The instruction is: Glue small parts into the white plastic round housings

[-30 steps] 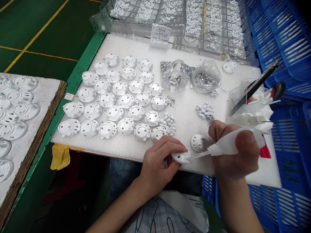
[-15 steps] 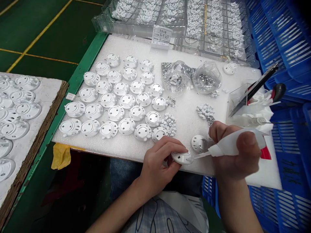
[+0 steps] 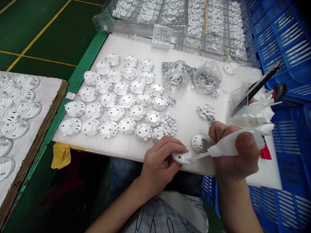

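Note:
Fingers and thumb of my left hand [image 3: 161, 163] pinch a round white disc part [image 3: 182, 158] at the front edge of the foam board [image 3: 116, 150]. In my right hand [image 3: 234, 155] is a translucent squeeze bottle [image 3: 227, 144], tilted so that its thin nozzle points left and meets the disc's right side. Just behind the nozzle, another round white part [image 3: 199, 143] lies on the board. Several rows of similar white parts [image 3: 127, 126] cover the board's left half. Small white pieces [image 3: 205, 111] and tiny metal pieces [image 3: 211, 120] are heaped behind my right hand.
Plastic bags of metal bits [image 3: 176, 79] lie mid-board. Behind them stand a paper label [image 3: 162, 36] and clear trays [image 3: 141, 27]. A clear box [image 3: 239, 98] with tools is at right, beside blue crates [image 3: 291, 129]. Another board [image 3: 46, 94] is at left.

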`<state>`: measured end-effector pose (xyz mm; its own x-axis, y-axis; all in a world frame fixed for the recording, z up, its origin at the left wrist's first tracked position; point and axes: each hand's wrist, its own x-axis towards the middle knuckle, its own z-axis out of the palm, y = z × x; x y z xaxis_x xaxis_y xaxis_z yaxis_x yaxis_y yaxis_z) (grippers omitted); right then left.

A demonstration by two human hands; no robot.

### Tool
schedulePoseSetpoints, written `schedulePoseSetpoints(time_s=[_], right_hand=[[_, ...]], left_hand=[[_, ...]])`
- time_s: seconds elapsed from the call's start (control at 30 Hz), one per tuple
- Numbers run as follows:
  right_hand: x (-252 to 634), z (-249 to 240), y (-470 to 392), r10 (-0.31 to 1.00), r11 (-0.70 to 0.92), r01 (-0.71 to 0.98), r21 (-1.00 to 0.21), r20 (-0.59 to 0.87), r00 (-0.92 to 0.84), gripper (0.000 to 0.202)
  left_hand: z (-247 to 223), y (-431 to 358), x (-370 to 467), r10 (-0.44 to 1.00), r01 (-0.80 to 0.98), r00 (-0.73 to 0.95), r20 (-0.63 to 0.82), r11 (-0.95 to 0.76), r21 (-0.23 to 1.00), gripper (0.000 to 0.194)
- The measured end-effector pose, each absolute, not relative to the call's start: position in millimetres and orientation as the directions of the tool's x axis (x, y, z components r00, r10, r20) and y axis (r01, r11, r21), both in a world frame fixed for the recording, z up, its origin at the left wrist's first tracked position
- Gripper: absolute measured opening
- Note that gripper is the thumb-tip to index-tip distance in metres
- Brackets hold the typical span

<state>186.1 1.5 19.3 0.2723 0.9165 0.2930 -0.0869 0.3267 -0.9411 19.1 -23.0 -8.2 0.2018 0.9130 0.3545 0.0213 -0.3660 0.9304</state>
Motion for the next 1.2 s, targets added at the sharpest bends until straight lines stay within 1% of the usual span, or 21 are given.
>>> schedulePoseSetpoints(time_s=[0.2,0.37,0.6,0.87,1.0,1.2], right_hand=[[186.1,20.1,0.7,0.914,0.308,-0.088,-0.947,0.268,0.305,0.061],[185.5,19.9,1.4,0.917,0.328,-0.080,-0.941,0.296,0.269,0.062],[184.5,20.0,1.6,0.906,0.306,-0.094,-0.948,0.259,0.335,0.064],[188.5,23.1,7.7,0.902,0.340,-0.070,-0.938,0.304,0.306,0.066],[189.4,22.1,4.9,0.900,0.368,-0.084,-0.926,0.333,0.281,0.061],[187.9,20.0,-1.5,0.925,0.304,-0.114,-0.946,0.265,0.273,0.057]], left_hand=[[-7.5,-23.2,18.9,0.913,0.037,0.210,0.349,-0.364,0.931,0.023],[-6.8,-22.9,18.6,0.913,0.037,0.210,0.349,-0.364,0.931,0.023],[-7.5,-22.8,19.5,0.911,0.018,0.206,0.358,-0.369,0.929,0.027],[-6.6,-22.5,18.6,0.909,0.001,0.206,0.361,-0.369,0.929,0.025],[-7.8,-22.9,18.8,0.910,-0.001,0.203,0.362,-0.370,0.929,0.026],[-8.4,-22.8,19.5,0.912,0.003,0.200,0.357,-0.365,0.931,0.024]])
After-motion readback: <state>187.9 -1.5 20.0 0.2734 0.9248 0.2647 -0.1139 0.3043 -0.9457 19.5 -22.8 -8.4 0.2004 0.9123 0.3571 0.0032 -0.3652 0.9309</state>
